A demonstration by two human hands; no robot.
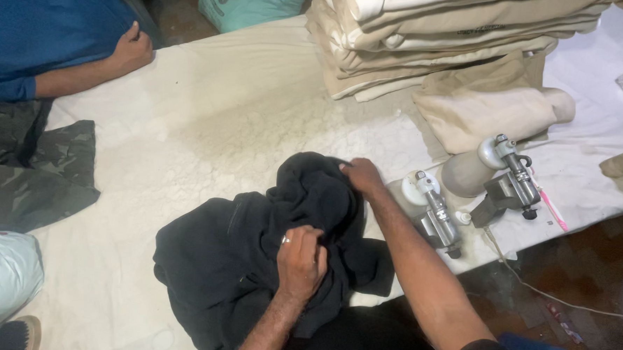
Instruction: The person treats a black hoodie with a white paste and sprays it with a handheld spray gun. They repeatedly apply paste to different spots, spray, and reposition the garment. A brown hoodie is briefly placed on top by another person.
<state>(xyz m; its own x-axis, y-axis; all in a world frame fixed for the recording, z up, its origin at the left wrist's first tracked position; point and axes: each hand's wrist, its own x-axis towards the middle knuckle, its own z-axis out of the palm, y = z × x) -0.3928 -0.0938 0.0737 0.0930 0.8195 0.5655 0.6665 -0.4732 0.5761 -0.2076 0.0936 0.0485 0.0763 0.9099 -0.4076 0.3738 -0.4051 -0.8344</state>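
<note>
1. Your left hand (pixel 299 260) is closing its fingers on a fold of the black garment (pixel 265 264); a ring is showing on one finger, and the hand is gripping the cloth near the middle of the heap.
2. Your right hand (pixel 362 176) is reaching further out and is pinching the top edge of the same garment, with the fingers bent down into the cloth.
3. The black garment is lying crumpled on the white padded table (pixel 209 121), close to the near edge, just in front of your body.
4. To the right of your right hand, two grey metal tools (pixel 432 212) (pixel 511 178) are standing near the table edge, just beside the garment, so the room on that side is narrow. A thin white cable (pixel 565 299) is hanging down to the floor there.
5. Behind the garment the table is giving wide room up to the stack of folded beige garments (pixel 436 40).
6. On the left, a camouflage cloth (pixel 38 170) is lying at the table side, well apart from your hands.
7. Another person in a blue shirt is resting a hand (pixel 131 48) on the far left part of the table.
</note>
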